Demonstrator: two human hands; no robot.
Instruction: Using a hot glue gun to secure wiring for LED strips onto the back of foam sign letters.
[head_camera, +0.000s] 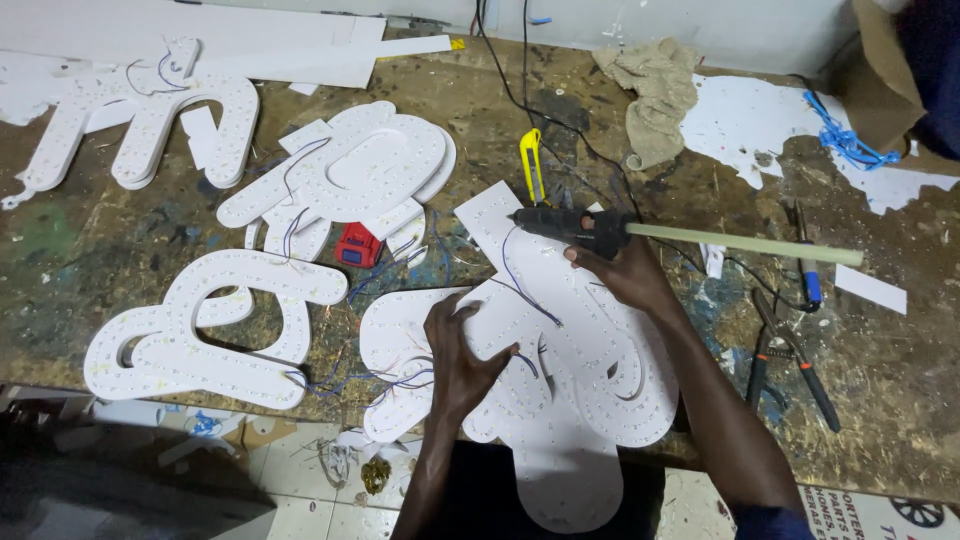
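My right hand (625, 275) grips a black hot glue gun (570, 225) with a long pale glue stick (745, 244) sticking out to the right; its nozzle points left over a white strip. My left hand (462, 350) presses flat on a white letter-shaped panel (590, 370) dotted with small lights and crossed by thin blue wires (525, 290). The panel lies at the bench's near edge and overhangs it.
More white lit letter shapes lie at the left (215, 325), centre (360, 165) and far left (150, 120). A small red box (358, 245), yellow-handled cutter (532, 160), rag (655, 95), pliers (790, 355), blue pen (810, 280) and blue cord (848, 140) sit on the stained bench (90, 240).
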